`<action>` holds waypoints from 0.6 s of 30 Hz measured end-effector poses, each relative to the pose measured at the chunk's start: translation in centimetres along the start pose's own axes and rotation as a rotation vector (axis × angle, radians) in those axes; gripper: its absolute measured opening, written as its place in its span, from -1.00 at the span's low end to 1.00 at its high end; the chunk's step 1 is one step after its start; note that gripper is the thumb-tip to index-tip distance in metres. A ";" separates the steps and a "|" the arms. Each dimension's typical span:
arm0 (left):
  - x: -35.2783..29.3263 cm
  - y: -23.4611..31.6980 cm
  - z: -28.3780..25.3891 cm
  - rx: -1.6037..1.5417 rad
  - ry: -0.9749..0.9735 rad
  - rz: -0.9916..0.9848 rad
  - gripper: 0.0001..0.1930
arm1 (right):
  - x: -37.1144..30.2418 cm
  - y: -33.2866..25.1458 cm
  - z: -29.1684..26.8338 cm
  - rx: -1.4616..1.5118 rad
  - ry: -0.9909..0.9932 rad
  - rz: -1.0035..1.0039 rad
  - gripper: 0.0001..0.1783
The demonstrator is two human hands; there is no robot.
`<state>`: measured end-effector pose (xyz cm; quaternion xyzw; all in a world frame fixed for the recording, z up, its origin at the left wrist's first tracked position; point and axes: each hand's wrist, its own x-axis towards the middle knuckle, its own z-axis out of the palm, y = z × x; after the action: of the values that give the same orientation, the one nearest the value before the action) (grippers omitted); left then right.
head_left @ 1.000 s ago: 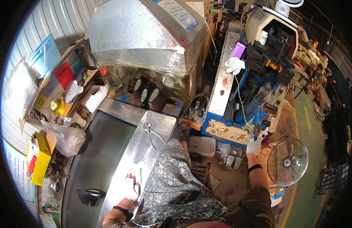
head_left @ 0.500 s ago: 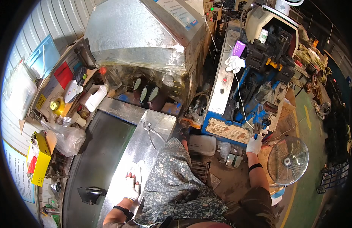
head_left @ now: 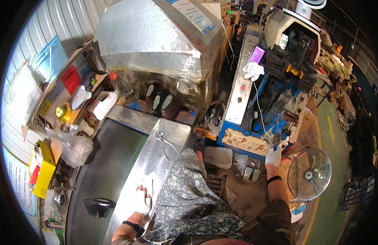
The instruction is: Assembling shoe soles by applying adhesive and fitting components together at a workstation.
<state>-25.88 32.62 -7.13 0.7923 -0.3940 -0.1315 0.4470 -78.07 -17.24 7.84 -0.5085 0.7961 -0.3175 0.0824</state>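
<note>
My left hand [head_left: 142, 201], in a white glove with bare fingertips, rests on a shiny metal shelf [head_left: 129, 185] with its fingers apart and nothing held. Glare washes out the metal beside it. Farther up that shelf lie metal pincers [head_left: 166, 148]. On the dark conveyor belt [head_left: 111, 159] to the left sits a glossy black shoe-shaped piece [head_left: 99, 207]. My right hand [head_left: 273, 156], gloved in white, reaches to the front end of a blue machine [head_left: 258, 150]. Its fingers close around a small blue part there; they partly hide it.
Dark shoes [head_left: 168, 105] stand inside the metal hood [head_left: 152, 36] at the belt's far end. A round fan [head_left: 308, 175] stands right of my right arm. A yellow box [head_left: 42, 169] and a plastic bag [head_left: 72, 149] line the left side. A white glove [head_left: 253, 71] lies on the machine.
The whole view has shifted slightly. Both hands keep their places on the shelf and at the machine, and nothing has visibly been taken hold of or let go.
</note>
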 end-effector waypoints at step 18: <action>1.6 11.0 -2.2 0.539 -0.246 -0.007 -0.45 | -0.1 0.1 -0.5 -0.042 -0.044 -0.011 -0.69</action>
<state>-29.16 29.62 3.26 0.8618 -0.4632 -0.1190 0.1689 -78.31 -16.94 8.16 -0.5213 0.7979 -0.2896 0.0875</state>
